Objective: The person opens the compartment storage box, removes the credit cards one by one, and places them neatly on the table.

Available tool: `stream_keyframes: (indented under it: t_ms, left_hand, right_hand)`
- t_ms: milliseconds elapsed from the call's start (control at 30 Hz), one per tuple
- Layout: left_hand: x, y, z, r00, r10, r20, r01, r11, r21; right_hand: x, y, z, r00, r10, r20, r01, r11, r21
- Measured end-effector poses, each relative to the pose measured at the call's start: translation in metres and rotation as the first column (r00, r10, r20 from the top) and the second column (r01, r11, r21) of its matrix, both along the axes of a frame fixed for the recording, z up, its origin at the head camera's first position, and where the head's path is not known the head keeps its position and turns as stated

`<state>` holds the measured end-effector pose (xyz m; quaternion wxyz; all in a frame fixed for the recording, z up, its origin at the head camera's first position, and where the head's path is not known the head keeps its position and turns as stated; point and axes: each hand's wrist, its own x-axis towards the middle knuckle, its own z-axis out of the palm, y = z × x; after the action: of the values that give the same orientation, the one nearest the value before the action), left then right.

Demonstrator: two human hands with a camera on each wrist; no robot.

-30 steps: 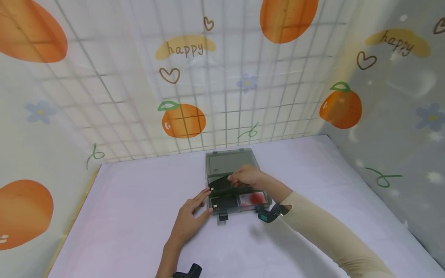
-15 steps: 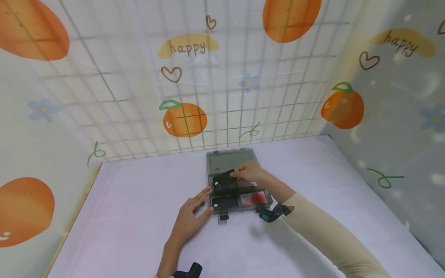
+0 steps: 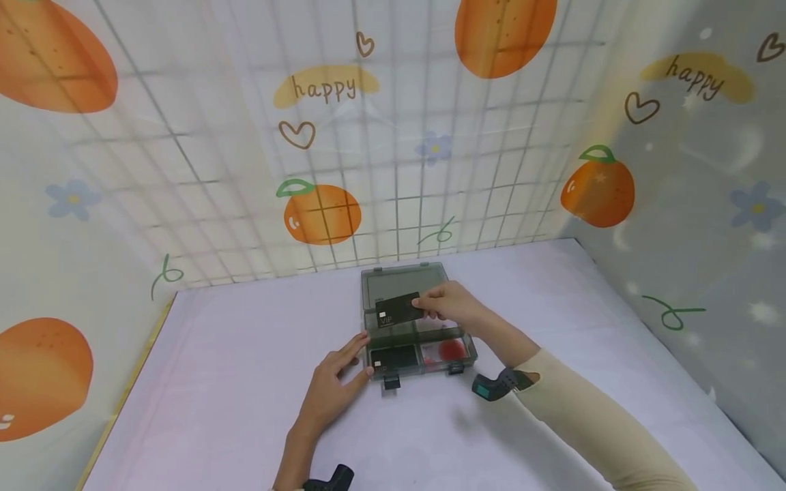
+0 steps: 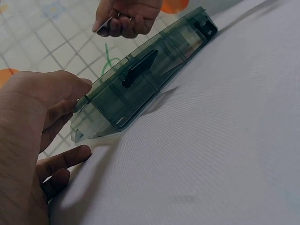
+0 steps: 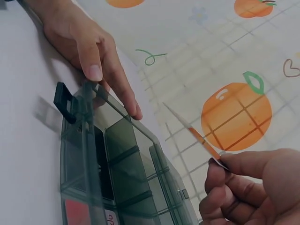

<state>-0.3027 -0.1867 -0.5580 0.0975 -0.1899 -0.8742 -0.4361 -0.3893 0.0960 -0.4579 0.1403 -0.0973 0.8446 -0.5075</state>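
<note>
Between thumb and fingers, my right hand [image 3: 451, 303] pinches the right end of a black card [image 3: 396, 311] marked VIP. It holds the card above the back part of an open, translucent grey-green divided box [image 3: 402, 279]. Only the thin edge of that card [image 5: 190, 129] shows in the right wrist view. Against the box's left side rests my left hand [image 3: 334, 382], thumb at the front corner and fingers extended along the wall. Another dark card [image 3: 393, 358] lies in the front-left compartment. Beside it, the front-right compartment has a white card with a red patch [image 3: 451, 350].
The box stands on a white-covered table [image 3: 215, 382], its lid folded back toward the rear wall. Two dark latches, one of them the left latch [image 3: 391, 383], stick out at its front. Fruit-printed curtains [image 3: 233, 198] enclose the table behind and at both sides.
My right hand has raised the black card out of the box's back left compartment, levelled it and shifted slightly right, uncovering its VIP print. The left hand has stayed at the box's side.
</note>
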Motion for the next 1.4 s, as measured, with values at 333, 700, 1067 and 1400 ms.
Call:
stream_keyframes:
  t_ms: [333, 700, 1067, 1400]
  left_hand:
    - [-0.001, 0.0, -0.002, 1.0, 0.0, -0.003, 0.0, 1.0, 0.0]
    - [-0.002, 0.0, -0.002, 1.0, -0.007, -0.019, 0.007, 1.0, -0.002]
    - [-0.003, 0.0, -0.001, 0.999, -0.012, -0.036, 0.012, 1.0, 0.01]
    - [-0.004, -0.001, -0.004, 0.998, -0.014, -0.064, 0.014, 1.0, -0.004]
  right_hand:
    - [0.023, -0.001, 0.006, 0.999, -0.034, 0.036, 0.035, 0.999, -0.032]
    - [0.048, -0.002, -0.002, 0.998, -0.058, 0.037, 0.058, 0.998, -0.003]
    - [0.073, -0.001, -0.01, 0.998, -0.018, 0.062, 0.023, 0.996, -0.082]
    - [0.091, -0.001, -0.022, 0.999, -0.031, 0.038, 0.033, 0.997, -0.076]
